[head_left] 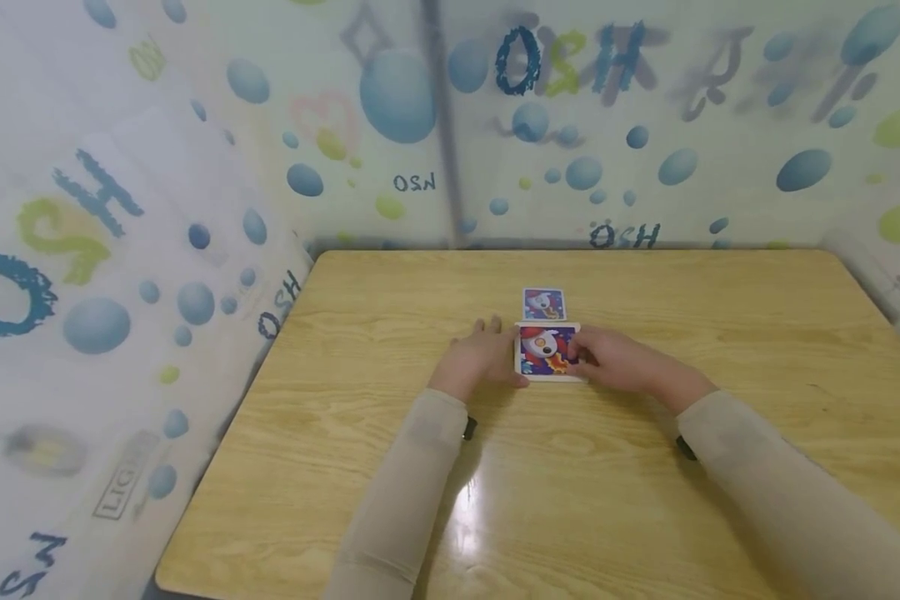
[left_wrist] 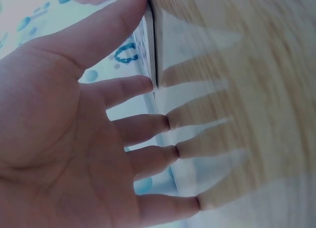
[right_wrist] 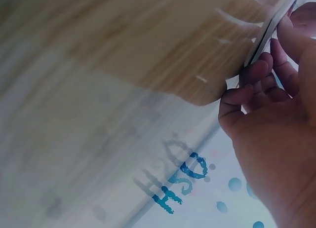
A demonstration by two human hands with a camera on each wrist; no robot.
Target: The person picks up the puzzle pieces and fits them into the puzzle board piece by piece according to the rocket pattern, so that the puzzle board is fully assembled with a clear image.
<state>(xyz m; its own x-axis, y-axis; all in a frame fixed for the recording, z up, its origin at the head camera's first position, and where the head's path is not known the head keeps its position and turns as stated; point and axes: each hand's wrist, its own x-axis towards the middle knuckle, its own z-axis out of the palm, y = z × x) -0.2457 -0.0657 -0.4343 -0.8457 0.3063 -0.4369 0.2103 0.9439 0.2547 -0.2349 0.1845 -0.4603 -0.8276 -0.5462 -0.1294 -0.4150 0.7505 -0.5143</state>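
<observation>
A square picture board [head_left: 546,350] with a white border lies flat on the table, showing a white-and-red cartoon figure on dark blue. My left hand [head_left: 483,358] rests at its left side, fingers straight and spread on the table. In the left wrist view, the thumb and index finger of that hand [left_wrist: 74,119] touch the board's edge [left_wrist: 149,45]. My right hand [head_left: 611,358] is at the board's right side with curled fingers. Seen from the right wrist, the hand [right_wrist: 276,104] holds the thin edge [right_wrist: 266,35] between thumb and fingers. Its palm side hides part of the grip.
Just beyond the board lies a smaller card [head_left: 543,304] with a similar picture. The wooden table [head_left: 375,333] has a glossy surface. Walls with bubble prints and lettering stand behind it [head_left: 585,175] and on the left [head_left: 97,325].
</observation>
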